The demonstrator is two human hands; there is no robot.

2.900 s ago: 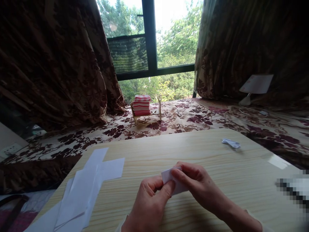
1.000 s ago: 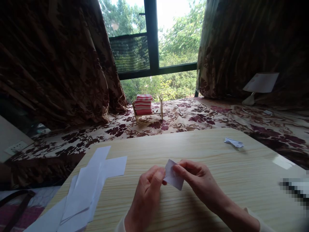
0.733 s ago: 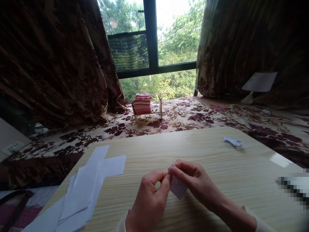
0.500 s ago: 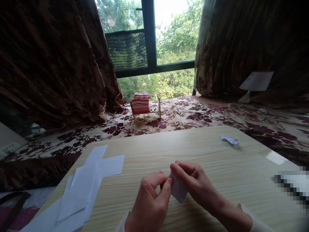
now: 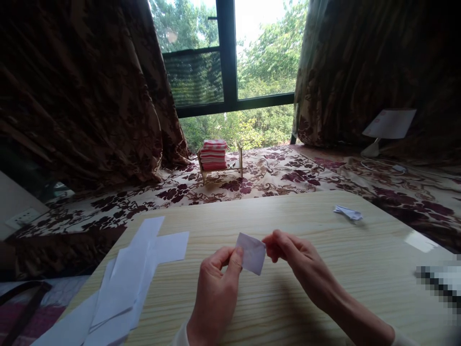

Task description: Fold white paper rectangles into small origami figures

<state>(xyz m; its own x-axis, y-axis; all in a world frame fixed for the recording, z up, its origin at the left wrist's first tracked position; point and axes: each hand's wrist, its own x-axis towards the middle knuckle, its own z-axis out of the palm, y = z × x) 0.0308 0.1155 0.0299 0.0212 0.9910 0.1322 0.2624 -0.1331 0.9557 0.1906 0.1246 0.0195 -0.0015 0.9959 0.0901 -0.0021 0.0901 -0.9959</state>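
Wooden table (image 5: pixel 324 269) is filling the lower half of the view, with dark flowered curtains (image 5: pixel 82 91) hanging on either side of a window (image 5: pixel 230 62) behind it. White paper strips (image 5: pixel 133 278) are lying in a loose pile on the table's left side. Left hand (image 5: pixel 216 293) and right hand (image 5: pixel 298 259) are each pinching an edge of a small folded paper (image 5: pixel 252 253), holding it just above the table's middle. Another folded scrap (image 5: pixel 347 213) is lying well apart, toward the far right edge.
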